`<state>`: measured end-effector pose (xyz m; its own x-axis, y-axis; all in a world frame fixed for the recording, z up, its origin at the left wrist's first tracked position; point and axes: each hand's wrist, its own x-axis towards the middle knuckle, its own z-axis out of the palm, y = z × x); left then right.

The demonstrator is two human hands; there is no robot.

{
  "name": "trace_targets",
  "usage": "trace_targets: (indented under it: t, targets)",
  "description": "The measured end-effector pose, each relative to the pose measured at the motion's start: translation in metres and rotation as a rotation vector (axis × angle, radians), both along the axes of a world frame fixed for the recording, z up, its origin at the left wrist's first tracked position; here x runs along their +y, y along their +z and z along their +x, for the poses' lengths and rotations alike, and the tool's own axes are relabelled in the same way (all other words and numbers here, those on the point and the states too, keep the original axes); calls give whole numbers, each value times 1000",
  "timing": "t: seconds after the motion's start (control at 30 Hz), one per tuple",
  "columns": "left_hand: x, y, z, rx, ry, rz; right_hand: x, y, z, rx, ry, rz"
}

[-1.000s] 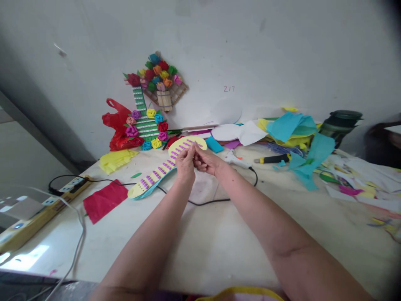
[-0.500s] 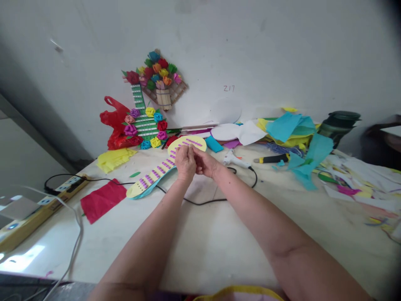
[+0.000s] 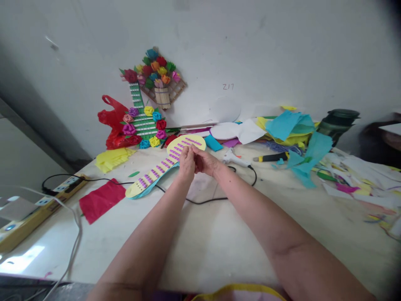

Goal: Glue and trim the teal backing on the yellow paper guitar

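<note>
My left hand point(image 3: 188, 164) and my right hand point(image 3: 205, 161) meet over the middle of the table, fingers closed and tips pressed together. Whatever sits between the fingertips is hidden or too small to name. Just behind and left of them lies a yellow guitar-shaped cutout point(image 3: 163, 169) with rows of purple strips and a blue layer under its edge. The hands cover part of its lower right side. To the right of my right hand rests a white glue gun point(image 3: 231, 156) with a black cord.
A green paper guitar with paper roses point(image 3: 147, 125) leans on the wall beside a red plastic bag point(image 3: 115, 125). Red crepe paper point(image 3: 102, 200) and a power strip point(image 3: 44, 207) lie left. A black-and-yellow tool point(image 3: 272, 157), blue crepe paper point(image 3: 308, 161) and a dark bottle point(image 3: 336, 125) stand right.
My left hand's fingers have shifted slightly down and turned, uncovering a bit more of the yellow cutout. Both hands stay together; the whole view has shifted slightly.
</note>
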<state>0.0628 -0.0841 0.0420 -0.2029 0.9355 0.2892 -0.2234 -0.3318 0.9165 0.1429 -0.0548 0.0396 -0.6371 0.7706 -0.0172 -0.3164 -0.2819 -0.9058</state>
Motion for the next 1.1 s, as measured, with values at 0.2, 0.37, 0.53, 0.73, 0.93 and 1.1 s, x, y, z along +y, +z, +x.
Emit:
trace_targets:
  t: [0.2,0.37,0.53,0.73,0.93,1.1]
  targets:
    - [-2,3,1,1,-37,-16,3,0,5,-33,20,21]
    - [-1,2,-2,-35,-41,-11,4,5,13,-121,83,141]
    - [7,-5,-7,-72,-36,9,7,12,25,-215,119,255]
    - [17,-13,-12,10,57,73,7,20,32,-233,-155,278]
    - [17,-12,-12,7,48,44,3,24,25,-183,-260,346]
    - [13,-10,-14,58,-10,26,4,24,22,-201,-302,362]
